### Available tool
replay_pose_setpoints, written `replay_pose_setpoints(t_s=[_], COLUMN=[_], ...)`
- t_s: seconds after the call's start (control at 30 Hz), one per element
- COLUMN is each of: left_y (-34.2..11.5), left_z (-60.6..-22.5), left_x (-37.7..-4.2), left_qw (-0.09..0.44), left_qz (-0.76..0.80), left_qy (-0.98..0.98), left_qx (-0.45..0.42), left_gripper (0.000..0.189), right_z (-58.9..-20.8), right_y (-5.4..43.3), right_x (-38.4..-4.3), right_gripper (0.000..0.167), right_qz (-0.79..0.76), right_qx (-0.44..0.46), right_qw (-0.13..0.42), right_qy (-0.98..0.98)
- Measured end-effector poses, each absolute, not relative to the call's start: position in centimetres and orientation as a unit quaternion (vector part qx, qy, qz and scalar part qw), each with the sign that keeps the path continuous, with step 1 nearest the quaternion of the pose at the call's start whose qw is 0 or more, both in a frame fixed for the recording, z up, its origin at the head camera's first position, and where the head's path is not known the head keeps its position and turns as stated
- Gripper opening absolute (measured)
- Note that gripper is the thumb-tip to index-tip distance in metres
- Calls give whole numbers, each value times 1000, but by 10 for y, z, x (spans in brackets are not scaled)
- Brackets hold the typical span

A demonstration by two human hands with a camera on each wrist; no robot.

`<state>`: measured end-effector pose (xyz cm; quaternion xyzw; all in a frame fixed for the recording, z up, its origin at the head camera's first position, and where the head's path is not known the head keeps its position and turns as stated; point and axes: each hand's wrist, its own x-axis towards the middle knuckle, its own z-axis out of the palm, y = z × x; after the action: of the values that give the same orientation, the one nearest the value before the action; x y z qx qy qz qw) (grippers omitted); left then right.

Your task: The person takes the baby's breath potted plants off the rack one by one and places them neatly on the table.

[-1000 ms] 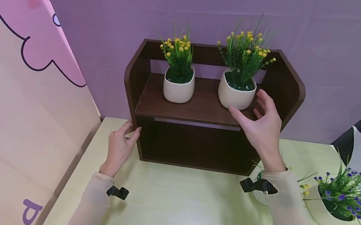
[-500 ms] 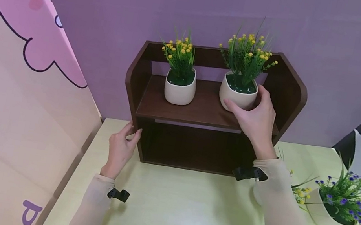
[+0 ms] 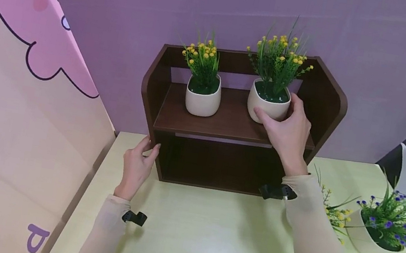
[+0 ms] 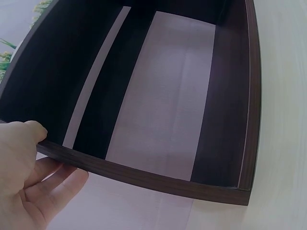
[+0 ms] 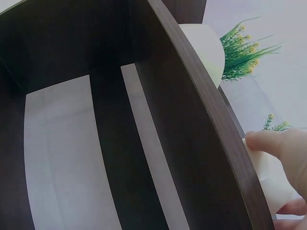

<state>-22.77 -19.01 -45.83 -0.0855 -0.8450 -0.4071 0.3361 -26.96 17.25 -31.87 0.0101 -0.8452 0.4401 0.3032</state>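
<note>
A dark brown two-tier shelf (image 3: 202,128) stands against the purple wall. Two white pots of yellow flowers are on its upper board: the left flowerpot (image 3: 202,102) and the right flowerpot (image 3: 268,109), both upright. My right hand (image 3: 291,130) holds the right flowerpot, thumb on its front and fingers round its right side. In the right wrist view, the thumb (image 5: 266,143) lies against the white pot, partly behind the shelf board. Low on the left, my left hand (image 3: 135,169) pinches the shelf's side panel (image 4: 129,175), thumb inside and fingers outside.
On the pale table (image 3: 204,238) at the right lies a tilted white pot of purple flowers (image 3: 373,240). Beside it, another plant with yellow flowers (image 3: 337,216) is partly hidden by my right forearm. A printed panel (image 3: 22,123) borders the table at the left.
My right hand has moved left and closed round the right flowerpot, after standing just off its right side. The left hand stays on the side panel.
</note>
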Motion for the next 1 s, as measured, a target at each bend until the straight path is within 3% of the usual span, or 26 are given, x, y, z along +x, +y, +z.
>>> replay_pose_setpoints(t_s=[0.4, 1.0], left_y=[-190, -190], left_z=[-459, -460], left_x=[-228, -229], left_qw=[355, 337], left_qz=[-404, -402], left_qy=[-839, -847], left_qx=[-83, -83], left_gripper=[12, 14], right_z=[-317, -312], right_y=[173, 176], right_x=[-273, -261], right_gripper=[80, 74], right_qz=[456, 485], right_qx=[5, 25], right_qw=[307, 310], right_qy=[-835, -817])
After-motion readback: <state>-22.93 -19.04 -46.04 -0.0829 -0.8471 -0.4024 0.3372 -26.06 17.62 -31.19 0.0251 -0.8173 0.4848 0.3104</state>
